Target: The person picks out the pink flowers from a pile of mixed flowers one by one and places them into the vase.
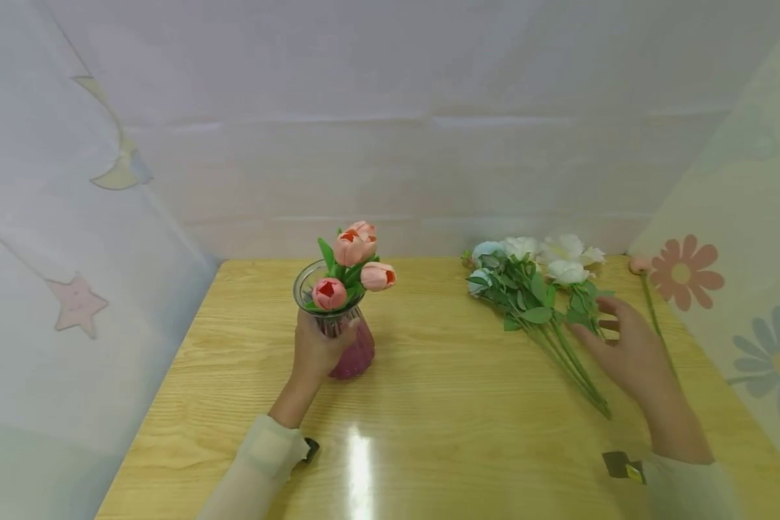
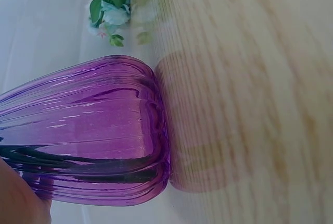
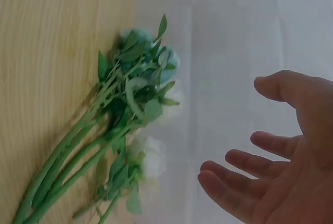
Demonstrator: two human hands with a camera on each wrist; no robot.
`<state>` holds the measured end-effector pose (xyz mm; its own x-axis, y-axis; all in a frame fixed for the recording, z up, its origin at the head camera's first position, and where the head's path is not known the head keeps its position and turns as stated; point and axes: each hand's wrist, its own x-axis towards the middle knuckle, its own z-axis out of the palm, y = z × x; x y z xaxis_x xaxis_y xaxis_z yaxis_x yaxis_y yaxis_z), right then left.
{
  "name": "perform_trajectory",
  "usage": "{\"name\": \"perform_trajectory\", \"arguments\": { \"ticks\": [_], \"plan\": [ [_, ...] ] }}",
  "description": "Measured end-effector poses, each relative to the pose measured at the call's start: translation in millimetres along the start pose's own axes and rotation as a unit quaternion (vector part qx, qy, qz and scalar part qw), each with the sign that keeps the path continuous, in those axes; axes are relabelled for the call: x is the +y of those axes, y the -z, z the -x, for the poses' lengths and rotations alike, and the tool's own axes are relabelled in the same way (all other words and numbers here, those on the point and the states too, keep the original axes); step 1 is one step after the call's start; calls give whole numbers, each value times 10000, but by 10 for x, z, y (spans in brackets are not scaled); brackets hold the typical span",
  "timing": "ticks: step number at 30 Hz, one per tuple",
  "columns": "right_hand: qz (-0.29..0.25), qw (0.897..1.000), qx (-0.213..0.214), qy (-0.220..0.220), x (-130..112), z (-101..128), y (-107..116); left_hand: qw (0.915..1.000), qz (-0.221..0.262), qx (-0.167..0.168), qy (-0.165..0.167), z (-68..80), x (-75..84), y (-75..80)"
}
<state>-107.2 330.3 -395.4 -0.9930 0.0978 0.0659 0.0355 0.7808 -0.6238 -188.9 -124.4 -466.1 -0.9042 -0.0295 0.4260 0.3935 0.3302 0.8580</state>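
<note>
My left hand (image 1: pixel 320 347) grips the neck of a glass vase (image 1: pixel 354 354), clear at the rim and purple-pink below. In the left wrist view the purple vase (image 2: pixel 99 135) stands with its base on the table. Several pink tulips (image 1: pixel 354 249) with green leaves stick out of its mouth. Over on the right, my right hand (image 1: pixel 630 354) hovers beside the loose flowers, holding nothing. Its thumb and fingers are apart in the right wrist view. Near it lie light blue roses (image 1: pixel 484 267) and white flowers (image 1: pixel 568 260) with long green stems (image 3: pixel 62 166).
A single pink tulip (image 1: pixel 640 266) lies along the right edge of the wooden table (image 1: pixel 442 433). Pale cloth walls (image 1: pixel 390 166) enclose the back and both sides, printed with flowers at the right and a moon and star at the left.
</note>
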Motion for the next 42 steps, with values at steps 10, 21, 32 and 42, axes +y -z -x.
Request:
{"name": "perform_trajectory", "arguments": {
  "ticks": [10,21,32,42],
  "plan": [
    [800,9957,-313,-348,444,34,140,10000,31,17,-49,-3,15,-1],
    [1126,9925,-174,-439,845,26,220,10000,-2,-8,84,5,-1,0],
    [1322,9888,-260,-647,1028,-20,337,9999,102,-17,88,7,17,0],
    [1427,9842,-471,-935,1233,-65,407,9999,146,10,-3,1,-6,-11]
  ]
}}
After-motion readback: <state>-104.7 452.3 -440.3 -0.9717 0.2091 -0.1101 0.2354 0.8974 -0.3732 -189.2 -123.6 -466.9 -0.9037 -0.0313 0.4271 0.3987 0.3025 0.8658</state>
